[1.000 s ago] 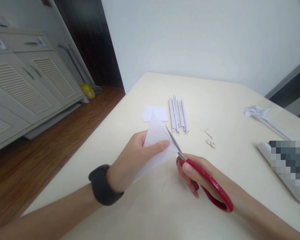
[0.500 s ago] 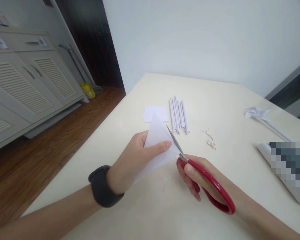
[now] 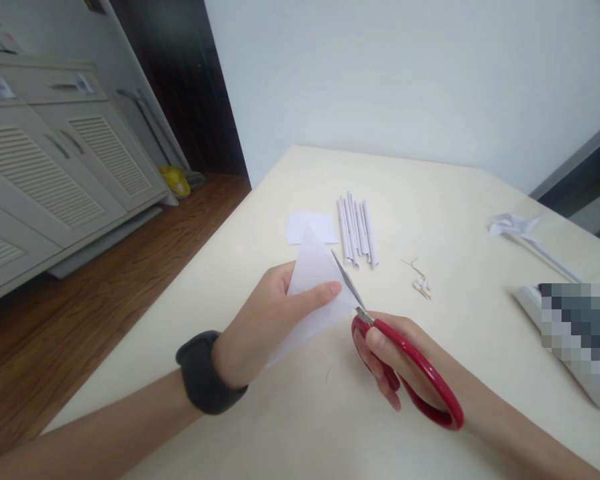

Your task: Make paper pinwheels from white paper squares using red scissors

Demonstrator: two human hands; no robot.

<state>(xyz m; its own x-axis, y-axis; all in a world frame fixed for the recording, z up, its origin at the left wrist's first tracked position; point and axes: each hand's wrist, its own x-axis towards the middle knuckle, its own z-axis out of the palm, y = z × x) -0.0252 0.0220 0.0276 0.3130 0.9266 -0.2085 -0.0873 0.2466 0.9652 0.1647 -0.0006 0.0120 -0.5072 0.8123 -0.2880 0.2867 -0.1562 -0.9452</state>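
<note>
My left hand [image 3: 280, 303] pinches a white sheet of paper [image 3: 313, 267], thumb lying over its front and the other fingers behind it. The sheet is held on the slant with one corner pointing up. My right hand [image 3: 390, 350] grips red-handled scissors [image 3: 420, 363], thumb and fingers through the loops. Their metal blades lie at the right corner of the paper, one blade showing in front along its right edge; the other is mostly hidden. Just beyond are a flat stack of white paper [image 3: 297, 228] and several rolled paper tubes [image 3: 356, 230].
Small pins with white heads [image 3: 422, 287] lie right of the tubes on the cream table [image 3: 430, 200]. A paper pinwheel [image 3: 517, 225] on a stick rests farther right, near a pale object [image 3: 565, 347] partly blurred out. A louvred cabinet [image 3: 55, 147] stands at left.
The scissor handles have drawn slightly closer together, and my right hand has shifted a little to the left. The paper and my left hand have hardly moved.
</note>
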